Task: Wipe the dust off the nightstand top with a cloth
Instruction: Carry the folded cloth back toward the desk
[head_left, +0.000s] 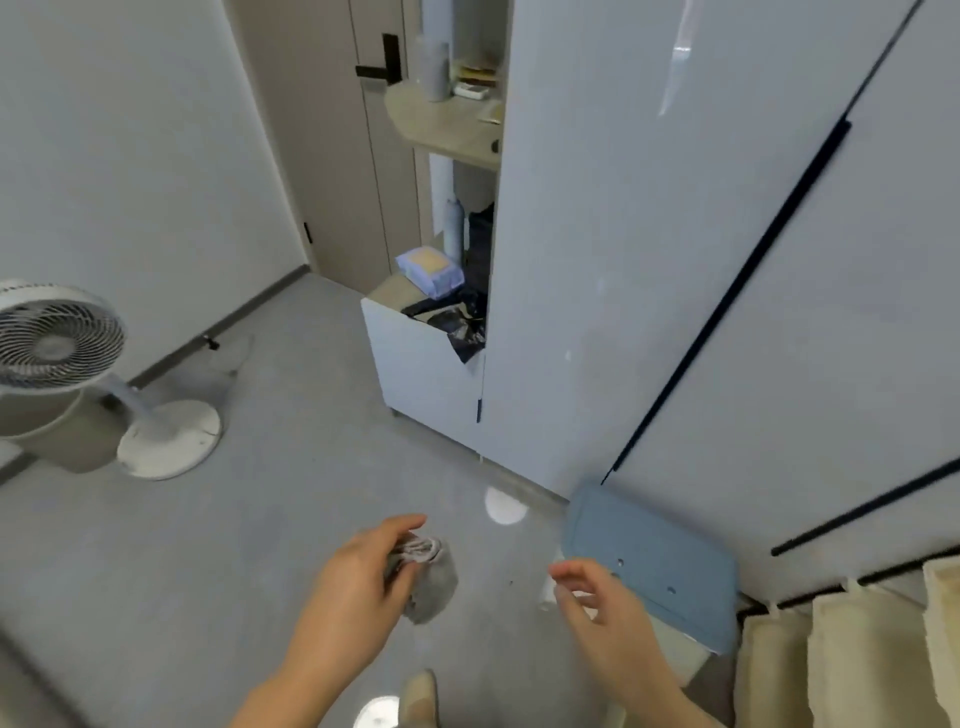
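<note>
Left hand (358, 571) comes in from the bottom edge with its fingers and thumb curled round a bunched grey cloth (431, 587), held in the air above the grey floor (260, 519). Right hand (602, 608) hangs beside it, holding nothing, its fingers loosely spread and a little bent. Its fingertips are near a small pale object that is too blurred to name.

Just beyond the right hand is a flat blue top (660, 551) with a few small holes, standing against the white wardrobe (623, 260). It is probably the nightstand's surface, though I cannot tell for sure. The cloth does not touch it yet, so wiping has not begun.

To do this step well, the cloth should be shaken out of its wad and folded flat, giving a broad face to press down. The free hand could help spread it. Strokes should then run from the wardrobe side toward the open edge, overlapping, so dust gathers in the cloth rather than scattering. A white standing fan (57, 338) stands well apart at the left.
</note>
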